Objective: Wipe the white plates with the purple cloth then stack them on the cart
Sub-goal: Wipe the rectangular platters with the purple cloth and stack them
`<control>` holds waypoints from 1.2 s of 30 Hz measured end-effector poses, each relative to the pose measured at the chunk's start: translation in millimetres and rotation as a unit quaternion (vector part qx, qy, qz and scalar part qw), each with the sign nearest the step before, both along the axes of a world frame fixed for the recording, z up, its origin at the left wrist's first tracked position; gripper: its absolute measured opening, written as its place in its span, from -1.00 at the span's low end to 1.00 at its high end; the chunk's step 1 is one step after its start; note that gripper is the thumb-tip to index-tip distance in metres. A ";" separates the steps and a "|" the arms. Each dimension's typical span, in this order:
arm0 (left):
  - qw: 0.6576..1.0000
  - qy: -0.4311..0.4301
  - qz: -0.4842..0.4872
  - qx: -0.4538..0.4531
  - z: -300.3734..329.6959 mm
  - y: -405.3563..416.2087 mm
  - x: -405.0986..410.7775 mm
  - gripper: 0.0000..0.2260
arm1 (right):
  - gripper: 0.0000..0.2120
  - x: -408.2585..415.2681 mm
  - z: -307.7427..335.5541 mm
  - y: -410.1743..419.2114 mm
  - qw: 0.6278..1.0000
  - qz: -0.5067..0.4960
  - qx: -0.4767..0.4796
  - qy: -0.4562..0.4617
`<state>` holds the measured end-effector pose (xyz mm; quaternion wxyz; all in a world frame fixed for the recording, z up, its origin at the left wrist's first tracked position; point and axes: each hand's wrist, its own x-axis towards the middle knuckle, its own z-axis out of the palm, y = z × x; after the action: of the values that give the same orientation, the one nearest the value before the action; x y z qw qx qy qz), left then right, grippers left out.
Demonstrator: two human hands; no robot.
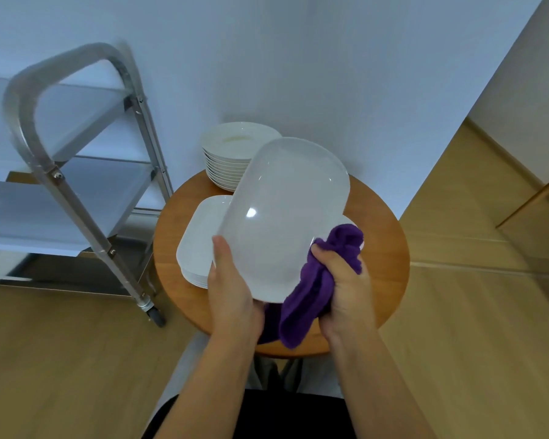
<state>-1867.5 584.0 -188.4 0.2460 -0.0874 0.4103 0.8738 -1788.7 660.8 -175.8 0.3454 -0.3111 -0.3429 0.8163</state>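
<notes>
Round brown wooden table (384,248), standing on a light wood-plank floor (61,359) against the white wall. Two stacks sit on it. At the far edge: tall stack of round white ceramic bowls (225,160), touching or nearly touching the wall. At the left edge, nearer the middle: lower stack of white rounded-rectangle ceramic platters (197,245), just beside the bowl stack, partly hidden. On the floor just left of the table: silver metal cart (76,198) with white shelves, on castors.
</notes>
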 end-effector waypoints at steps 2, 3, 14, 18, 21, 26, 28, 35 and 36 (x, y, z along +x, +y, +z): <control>0.999 0.048 -0.014 0.005 -4.4 -2.4 4.0 -0.76 | -0.75 3.0 -0.3 3.1 0.998 0.004 0.007 -0.055; 0.997 0.074 -0.039 -0.003 -4.9 -3.7 5.8 -0.71 | -0.78 5.3 -1.7 5.3 0.997 0.006 0.007 -0.080; 0.946 0.125 -0.252 -0.161 3.4 -23.3 -26.6 -0.89 | -0.75 29.9 -4.4 26.2 0.959 0.083 0.131 -0.237; 0.949 0.122 -0.228 -0.178 2.7 -28.1 -22.8 -0.86 | -0.55 31.8 3.6 22.9 0.950 0.021 0.197 -0.243; 0.937 0.148 -0.237 -0.209 3.6 -29.3 -20.5 -0.78 | -0.51 30.0 20.0 21.3 0.873 -0.066 0.408 -0.259; 0.923 0.210 -0.275 -0.167 8.5 -22.6 3.7 -0.70 | -0.63 -7.0 27.7 8.9 0.560 -0.053 0.752 -0.343; 0.932 0.202 -0.254 -0.159 7.9 -23.3 5.6 -0.71 | -0.69 -16.6 24.4 7.6 0.538 -0.080 0.766 -0.343; 0.969 0.111 -0.145 -0.164 7.0 -24.9 -2.7 -0.74 | -0.66 2.6 -8.6 -10.4 0.573 -0.092 0.731 -0.359; 0.974 0.095 -0.120 -0.168 6.5 -24.0 -8.2 -0.75 | -0.66 8.3 -17.5 -21.7 0.579 -0.072 0.729 -0.357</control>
<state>-1875.7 560.0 -181.9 0.2903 0.0059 0.5804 0.7608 -1780.4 639.1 -193.3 0.3631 -0.2447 -0.8948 0.0868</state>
